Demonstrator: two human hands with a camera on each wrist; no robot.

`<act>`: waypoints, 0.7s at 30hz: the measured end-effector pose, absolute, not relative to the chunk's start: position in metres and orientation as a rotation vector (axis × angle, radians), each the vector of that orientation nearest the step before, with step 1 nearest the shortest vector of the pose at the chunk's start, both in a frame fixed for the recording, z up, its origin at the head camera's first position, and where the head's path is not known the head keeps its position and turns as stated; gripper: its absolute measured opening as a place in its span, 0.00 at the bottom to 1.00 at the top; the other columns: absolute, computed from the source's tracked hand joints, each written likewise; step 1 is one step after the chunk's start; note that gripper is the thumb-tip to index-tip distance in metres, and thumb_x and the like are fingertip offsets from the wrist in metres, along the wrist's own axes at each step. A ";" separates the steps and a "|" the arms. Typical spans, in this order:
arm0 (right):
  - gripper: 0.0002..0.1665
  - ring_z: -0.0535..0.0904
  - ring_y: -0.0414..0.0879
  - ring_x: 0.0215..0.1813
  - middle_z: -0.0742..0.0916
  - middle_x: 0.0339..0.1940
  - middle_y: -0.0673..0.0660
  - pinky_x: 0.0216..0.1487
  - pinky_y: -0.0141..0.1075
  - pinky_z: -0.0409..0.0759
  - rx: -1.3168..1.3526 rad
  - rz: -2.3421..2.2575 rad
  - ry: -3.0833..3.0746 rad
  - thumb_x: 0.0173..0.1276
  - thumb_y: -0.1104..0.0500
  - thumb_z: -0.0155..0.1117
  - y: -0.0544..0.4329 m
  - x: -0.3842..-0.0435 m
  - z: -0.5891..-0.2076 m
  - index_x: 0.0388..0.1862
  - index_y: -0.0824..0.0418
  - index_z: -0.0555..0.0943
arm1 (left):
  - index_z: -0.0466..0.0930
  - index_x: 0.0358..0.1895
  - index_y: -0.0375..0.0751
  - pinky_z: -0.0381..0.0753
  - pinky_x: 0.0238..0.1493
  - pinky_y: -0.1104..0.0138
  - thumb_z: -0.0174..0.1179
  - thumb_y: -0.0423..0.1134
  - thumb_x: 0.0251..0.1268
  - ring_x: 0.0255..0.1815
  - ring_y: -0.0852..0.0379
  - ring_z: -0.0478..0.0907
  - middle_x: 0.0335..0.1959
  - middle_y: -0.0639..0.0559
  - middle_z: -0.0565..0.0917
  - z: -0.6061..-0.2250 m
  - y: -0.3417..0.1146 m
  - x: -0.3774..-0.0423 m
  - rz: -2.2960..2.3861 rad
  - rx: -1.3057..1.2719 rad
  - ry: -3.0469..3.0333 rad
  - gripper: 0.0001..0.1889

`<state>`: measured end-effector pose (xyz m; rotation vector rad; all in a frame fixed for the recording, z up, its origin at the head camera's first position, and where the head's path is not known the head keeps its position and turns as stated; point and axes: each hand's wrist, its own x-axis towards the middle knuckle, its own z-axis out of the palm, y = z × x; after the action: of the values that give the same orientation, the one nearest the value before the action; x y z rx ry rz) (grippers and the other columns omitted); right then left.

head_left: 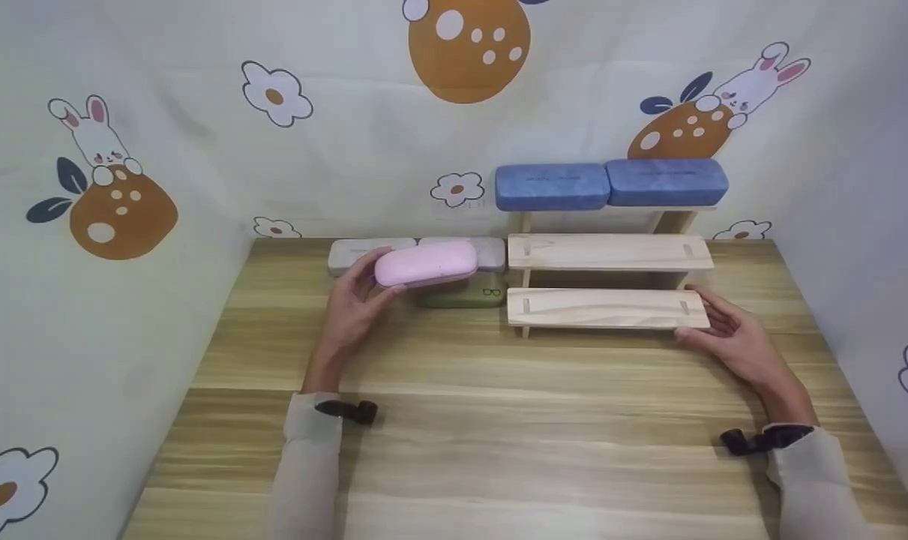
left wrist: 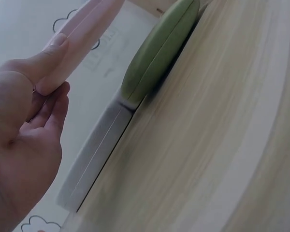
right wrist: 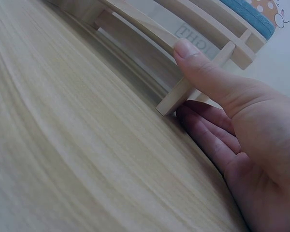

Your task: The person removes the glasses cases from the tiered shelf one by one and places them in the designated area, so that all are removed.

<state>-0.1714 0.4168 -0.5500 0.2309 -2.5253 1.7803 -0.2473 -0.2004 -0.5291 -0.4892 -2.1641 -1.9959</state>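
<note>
A pink glasses case [head_left: 427, 263] is held up in my left hand [head_left: 352, 304], thumb on its near side and fingers behind. In the left wrist view the pink case [left wrist: 82, 43] hangs above the table, apart from the cases below. My right hand [head_left: 746, 349] grips the right end of the lowest board of a three-tier wooden rack [head_left: 607, 308]. The right wrist view shows the thumb on the board's front edge and the fingers round the rack's leg [right wrist: 176, 96]. Two blue glasses cases [head_left: 551, 187] lie side by side on the top tier.
Left of the rack a green glasses case [head_left: 465, 298] lies on the wooden table [head_left: 543, 435]. Behind it sit a grey case [head_left: 491, 253], partly hidden by the pink one, and a whitish case [head_left: 349, 255]. Patterned cloth walls [head_left: 334, 165] stand at the back and sides.
</note>
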 end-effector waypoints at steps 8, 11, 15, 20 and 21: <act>0.49 0.83 0.25 0.64 0.84 0.75 0.49 0.64 0.18 0.81 0.194 1.762 -2.554 0.71 0.67 0.77 0.418 -0.172 -0.550 0.86 0.64 0.63 | 0.76 0.76 0.42 0.70 0.85 0.65 0.76 0.31 0.67 0.83 0.48 0.70 0.78 0.45 0.76 -0.534 -0.224 -0.246 -2.015 -0.415 -2.199 0.34; 0.49 0.83 0.25 0.64 0.84 0.74 0.48 0.64 0.18 0.82 0.201 1.775 -2.542 0.70 0.68 0.76 0.418 -0.172 -0.550 0.86 0.65 0.63 | 0.77 0.76 0.44 0.71 0.84 0.66 0.76 0.33 0.66 0.82 0.50 0.71 0.78 0.48 0.76 -0.535 -0.231 -0.246 -2.014 -0.386 -2.203 0.34; 0.49 0.84 0.26 0.63 0.86 0.72 0.45 0.63 0.19 0.82 0.216 1.781 -2.527 0.70 0.69 0.76 0.418 -0.172 -0.551 0.86 0.66 0.64 | 0.77 0.76 0.43 0.72 0.83 0.68 0.77 0.33 0.66 0.82 0.50 0.71 0.78 0.47 0.76 -0.537 -0.238 -0.245 -2.009 -0.357 -2.210 0.35; 0.49 0.84 0.27 0.63 0.86 0.72 0.50 0.64 0.20 0.83 0.222 1.754 -2.539 0.70 0.68 0.77 0.418 -0.172 -0.551 0.85 0.66 0.64 | 0.75 0.77 0.39 0.71 0.83 0.68 0.77 0.32 0.66 0.83 0.48 0.70 0.80 0.44 0.74 -0.539 -0.248 -0.242 -2.002 -0.332 -2.245 0.36; 0.49 0.84 0.27 0.63 0.86 0.72 0.50 0.63 0.20 0.83 0.215 1.752 -2.542 0.70 0.68 0.77 0.418 -0.172 -0.550 0.85 0.65 0.64 | 0.74 0.77 0.38 0.71 0.83 0.69 0.77 0.32 0.66 0.83 0.48 0.70 0.80 0.44 0.74 -0.540 -0.250 -0.241 -2.001 -0.326 -2.254 0.37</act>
<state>-0.1723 0.4180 -0.5504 0.2147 -2.5420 1.7521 -0.2411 -0.2500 -0.5399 -0.3256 -2.2539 -2.0007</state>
